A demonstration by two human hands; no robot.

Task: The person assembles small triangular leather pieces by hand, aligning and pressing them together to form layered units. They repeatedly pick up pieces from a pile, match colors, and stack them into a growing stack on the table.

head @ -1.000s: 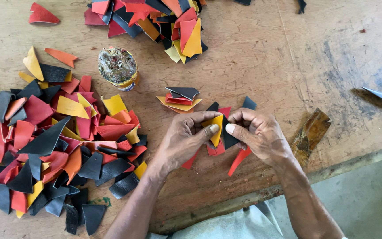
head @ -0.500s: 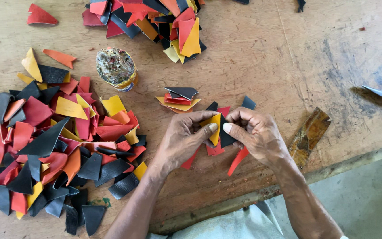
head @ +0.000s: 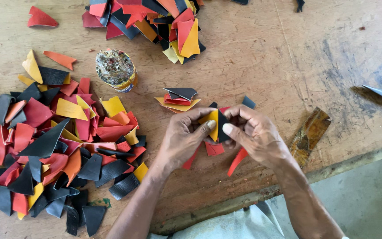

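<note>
One labelled container, no signs or screens

A small round tin (head: 116, 70) stands upright on the surface (head: 261, 66) between the two scrap heaps, its yellow label band wrapping the side, top crusted and grimy.
</note>
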